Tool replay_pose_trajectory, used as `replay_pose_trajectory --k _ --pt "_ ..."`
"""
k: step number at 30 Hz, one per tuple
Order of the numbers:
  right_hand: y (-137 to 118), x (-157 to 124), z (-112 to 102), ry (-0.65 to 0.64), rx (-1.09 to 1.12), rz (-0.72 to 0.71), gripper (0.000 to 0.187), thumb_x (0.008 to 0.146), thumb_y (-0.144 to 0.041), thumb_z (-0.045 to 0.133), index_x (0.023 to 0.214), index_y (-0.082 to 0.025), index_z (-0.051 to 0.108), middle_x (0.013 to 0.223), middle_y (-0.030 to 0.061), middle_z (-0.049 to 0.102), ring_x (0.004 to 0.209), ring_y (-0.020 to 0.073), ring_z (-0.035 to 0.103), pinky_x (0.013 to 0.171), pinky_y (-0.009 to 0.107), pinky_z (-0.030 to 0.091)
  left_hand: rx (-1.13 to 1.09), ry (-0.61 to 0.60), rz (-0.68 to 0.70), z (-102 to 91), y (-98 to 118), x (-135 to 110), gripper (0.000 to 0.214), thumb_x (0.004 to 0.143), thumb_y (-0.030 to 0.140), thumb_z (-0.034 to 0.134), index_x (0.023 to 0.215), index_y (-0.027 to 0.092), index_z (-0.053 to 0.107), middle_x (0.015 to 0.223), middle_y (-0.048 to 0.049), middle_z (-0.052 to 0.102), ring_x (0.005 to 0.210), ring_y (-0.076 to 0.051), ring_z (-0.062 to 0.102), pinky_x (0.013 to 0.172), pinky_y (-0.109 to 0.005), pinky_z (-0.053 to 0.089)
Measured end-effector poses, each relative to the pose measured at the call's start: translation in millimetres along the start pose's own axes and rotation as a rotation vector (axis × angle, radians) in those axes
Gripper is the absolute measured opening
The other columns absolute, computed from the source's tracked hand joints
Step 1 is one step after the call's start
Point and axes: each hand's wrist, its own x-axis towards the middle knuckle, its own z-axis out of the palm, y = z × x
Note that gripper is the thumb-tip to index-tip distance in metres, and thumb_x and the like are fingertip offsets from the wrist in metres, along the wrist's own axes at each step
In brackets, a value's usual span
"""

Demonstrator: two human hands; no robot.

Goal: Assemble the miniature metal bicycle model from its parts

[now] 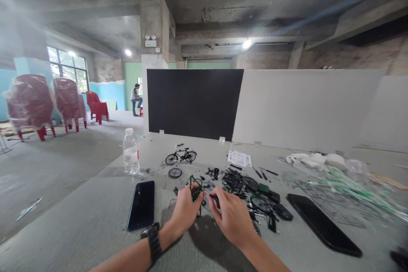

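Your left hand (186, 212) closes its fingers round the green miniature bicycle frame (196, 189), steadying it upright above the counter (79, 229) for your right hand (228, 216), whose nearly shut fingers pinch a small black part (214, 198), with loose parts (251, 191) spread within reach

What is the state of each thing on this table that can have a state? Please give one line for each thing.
Left hand, gripping the green miniature bicycle frame
Right hand, pinching a small black part
Black miniature bicycle, assembled, standing upright
Miniature wheel, loose, lying flat
Plastic water bottle, upright, capped
Left smartphone, lying flat, screen dark
Right smartphone, lying flat, screen dark
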Motion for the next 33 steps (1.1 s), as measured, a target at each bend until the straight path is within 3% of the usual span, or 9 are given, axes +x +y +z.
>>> replay_pose_trajectory --k 5,10,17,27,33 --pt "1 -3 3 -0.024 -0.055 0.0 0.028 0.105 -0.029 0.036 0.083 -0.022 0.053 0.063 -0.0007 0.066 0.052 0.0169 0.061 0.053 0.03 0.029 0.09 0.034 0.042 -1.9 1 1 0.015 0.085 0.028 0.059 0.091 0.016 0.067 0.087 -0.0093 0.073 0.087 -0.025 0.069 0.084 -0.036 0.05" --pt "2 -6 7 -0.105 -0.033 0.075 0.031 0.106 -0.033 0.037 0.082 -0.022 0.053 0.064 -0.0013 0.067 0.053 0.0175 0.064 0.054 0.03 0.026 0.208 0.024 0.045 -2.7 -1 1 0.017 0.087 0.028 0.059 0.093 0.015 0.069 0.094 -0.0118 0.074 0.091 -0.026 0.068 0.089 -0.038 0.049" --pt "-1 -6 4 -0.159 0.024 0.123 0.022 0.103 -0.032 0.039 0.089 -0.022 0.053 0.066 -0.0017 0.068 0.05 0.0177 0.064 0.052 0.029 0.028 0.222 0.002 0.128 -4.1 0 2 0.017 0.09 0.027 0.056 0.094 0.016 0.068 0.09 -0.0087 0.074 0.087 -0.024 0.068 0.083 -0.035 0.049" --pt "1 -7 5 -0.134 0.041 0.148 0.037 0.107 -0.036 0.032 0.083 -0.022 0.056 0.07 0.0 0.07 0.056 0.0178 0.068 0.052 0.031 0.025 0.243 -0.006 0.204 -8.0 8 1 0.013 0.093 0.027 0.053 0.092 0.017 0.063 0.085 -0.0052 0.071 0.081 -0.021 0.066 0.079 -0.031 0.047" --pt "-1 -7 5 -0.181 0.057 0.154 0.029 0.105 -0.036 0.037 0.089 -0.021 0.056 0.07 0.0007 0.07 0.055 0.0183 0.067 0.051 0.03 0.025 0.264 -0.016 0.197 -9.5 11 0 0.014 0.094 0.026 0.052 0.09 0.018 0.062 0.085 -0.0046 0.069 0.081 -0.021 0.065 0.078 -0.031 0.046"
